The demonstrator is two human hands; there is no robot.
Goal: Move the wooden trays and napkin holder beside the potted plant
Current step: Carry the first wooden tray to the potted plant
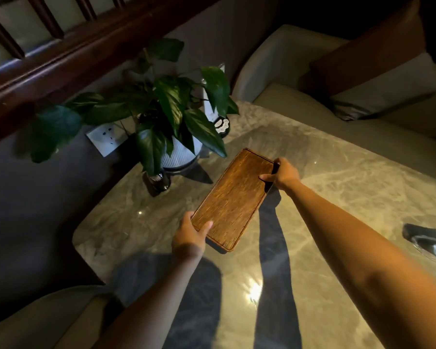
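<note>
A long rectangular wooden tray [233,197] is held over the marble table [337,187], angled from near left to far right. My left hand [190,234] grips its near short end, thumb on top. My right hand [283,176] grips the far right corner. The tray's far end lies just right of the potted plant [171,114], whose white ribbed pot [180,156] stands at the table's far left corner. I cannot tell whether the tray touches the table. No napkin holder is clearly in view.
A dark glass jar [159,182] stands in front of the pot, and a small dark bottle with a white label [222,125] behind it. A dark object [424,236] lies at the right edge. Cushioned seats [312,96] surround the table. A wall socket [106,139] sits left.
</note>
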